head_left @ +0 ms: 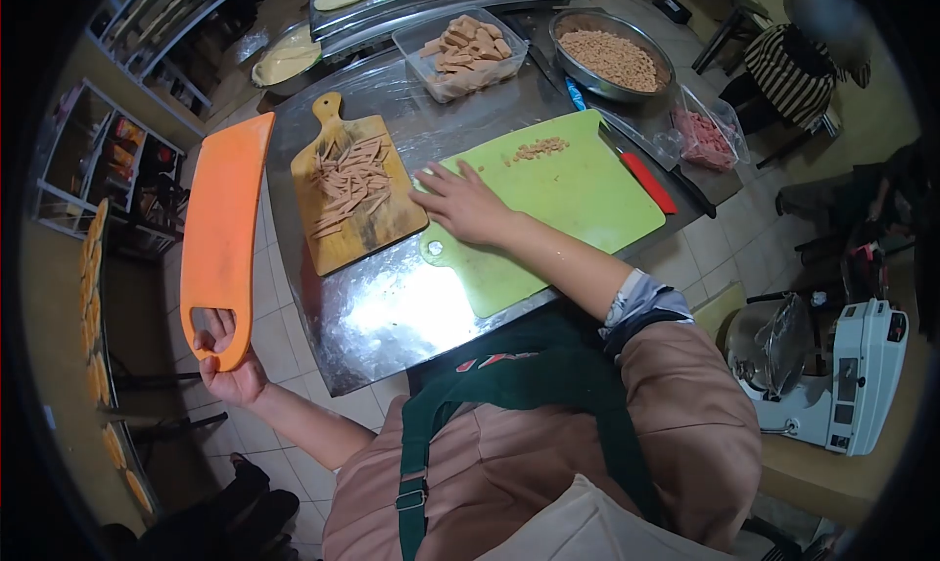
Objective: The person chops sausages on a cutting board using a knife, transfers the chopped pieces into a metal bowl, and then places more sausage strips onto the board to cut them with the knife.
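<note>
Gripping the orange cutting board (225, 230) by its handle hole, the left hand (227, 365) holds it off the desk (392, 311) edge (stiff, light plastic, probably slippery), while the right hand (460, 204) lies flat, unclenched, on the green cutting board (578, 194).

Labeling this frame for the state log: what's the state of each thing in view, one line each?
left hand: shut on orange cutting board
orange cutting board: lifted off the table, bare
right hand: flat on green cutting board
green cutting board: flat, small pile of diced bits
wooden board: covered with cut strips
plastic tub: open, holds chunks
metal bowl: full of diced pieces
</note>
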The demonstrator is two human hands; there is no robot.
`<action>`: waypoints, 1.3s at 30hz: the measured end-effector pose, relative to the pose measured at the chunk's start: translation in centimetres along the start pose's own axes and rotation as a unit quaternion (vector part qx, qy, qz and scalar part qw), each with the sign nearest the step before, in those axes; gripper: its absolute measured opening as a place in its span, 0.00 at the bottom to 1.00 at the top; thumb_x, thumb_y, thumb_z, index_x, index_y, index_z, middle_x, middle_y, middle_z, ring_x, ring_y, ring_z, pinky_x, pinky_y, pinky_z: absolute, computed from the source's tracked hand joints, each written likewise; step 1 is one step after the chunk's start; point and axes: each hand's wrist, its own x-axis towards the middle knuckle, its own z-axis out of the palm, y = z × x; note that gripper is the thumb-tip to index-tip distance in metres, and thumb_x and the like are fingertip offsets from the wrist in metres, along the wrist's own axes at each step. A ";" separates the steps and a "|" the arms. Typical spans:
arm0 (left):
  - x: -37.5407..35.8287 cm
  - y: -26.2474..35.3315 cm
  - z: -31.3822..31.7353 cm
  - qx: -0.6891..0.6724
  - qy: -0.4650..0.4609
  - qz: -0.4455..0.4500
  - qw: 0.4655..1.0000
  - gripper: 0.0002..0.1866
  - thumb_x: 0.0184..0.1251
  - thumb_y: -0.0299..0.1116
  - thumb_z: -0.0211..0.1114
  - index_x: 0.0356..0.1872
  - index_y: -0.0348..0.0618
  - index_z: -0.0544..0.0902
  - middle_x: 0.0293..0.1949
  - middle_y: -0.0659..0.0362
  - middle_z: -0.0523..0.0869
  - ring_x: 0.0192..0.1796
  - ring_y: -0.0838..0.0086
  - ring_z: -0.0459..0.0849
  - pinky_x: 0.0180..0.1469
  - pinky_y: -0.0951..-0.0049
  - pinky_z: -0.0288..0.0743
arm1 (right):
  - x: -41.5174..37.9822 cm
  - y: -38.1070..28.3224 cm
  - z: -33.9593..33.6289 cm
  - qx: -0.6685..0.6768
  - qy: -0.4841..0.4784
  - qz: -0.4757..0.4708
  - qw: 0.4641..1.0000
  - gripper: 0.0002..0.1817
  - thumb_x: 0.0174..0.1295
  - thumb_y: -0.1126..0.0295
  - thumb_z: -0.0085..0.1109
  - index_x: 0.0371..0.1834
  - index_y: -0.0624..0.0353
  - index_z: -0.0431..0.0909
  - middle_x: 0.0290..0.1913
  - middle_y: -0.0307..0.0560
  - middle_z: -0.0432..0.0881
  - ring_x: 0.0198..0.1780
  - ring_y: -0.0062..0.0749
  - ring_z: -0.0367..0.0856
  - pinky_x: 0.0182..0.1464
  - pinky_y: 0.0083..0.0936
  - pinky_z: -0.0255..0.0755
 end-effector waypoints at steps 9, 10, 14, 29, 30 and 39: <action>1.9 -2.8 0.4 0.012 -0.003 -0.030 0.999 0.14 0.43 0.17 0.53 0.36 0.39 0.73 0.69 0.41 0.52 0.73 0.49 0.43 0.72 0.45 0.36 | -4.7 9.5 -3.9 -0.051 -0.064 0.081 0.993 0.15 0.63 0.63 0.49 0.49 0.53 0.77 0.55 0.46 0.76 0.58 0.42 0.72 0.64 0.43 0.59; 2.0 -3.3 0.6 0.010 -0.004 -0.038 0.999 0.14 0.43 0.17 0.53 0.36 0.39 0.73 0.69 0.41 0.53 0.73 0.49 0.44 0.72 0.45 0.36 | -5.3 10.5 -4.7 -0.065 -0.072 0.094 0.991 0.13 0.61 0.66 0.51 0.45 0.56 0.79 0.52 0.47 0.78 0.56 0.44 0.73 0.60 0.40 0.63; 2.2 -5.0 1.2 0.004 0.000 -0.067 0.998 0.15 0.42 0.18 0.53 0.36 0.39 0.72 0.68 0.40 0.54 0.72 0.48 0.46 0.72 0.45 0.36 | -7.7 12.8 -6.2 0.060 0.076 0.232 0.968 0.11 0.58 0.70 0.54 0.41 0.61 0.80 0.49 0.50 0.79 0.51 0.49 0.75 0.54 0.37 0.69; 3.2 -9.3 2.7 0.017 0.003 -0.139 0.990 0.15 0.42 0.18 0.55 0.36 0.40 0.73 0.67 0.40 0.57 0.72 0.50 0.48 0.72 0.48 0.37 | -5.1 8.4 -2.3 0.048 -0.033 0.220 0.974 0.37 0.60 0.47 0.52 0.65 0.63 0.59 0.65 0.64 0.59 0.68 0.54 0.55 0.68 0.40 0.52; 3.2 -9.3 2.6 0.017 0.003 -0.139 0.990 0.15 0.42 0.18 0.55 0.36 0.40 0.73 0.67 0.40 0.57 0.72 0.50 0.48 0.72 0.48 0.37 | -5.0 8.4 -2.1 0.061 -0.002 0.187 0.981 0.33 0.60 0.50 0.54 0.62 0.61 0.64 0.63 0.61 0.64 0.66 0.52 0.59 0.65 0.38 0.57; 3.4 -10.4 2.0 0.036 -0.011 -0.169 0.985 0.15 0.43 0.21 0.53 0.37 0.42 0.73 0.66 0.40 0.60 0.71 0.48 0.50 0.70 0.43 0.39 | -4.9 8.7 -2.1 -0.005 0.067 0.167 0.984 0.10 0.56 0.64 0.55 0.26 0.59 0.73 0.32 0.47 0.77 0.37 0.41 0.77 0.38 0.39 0.73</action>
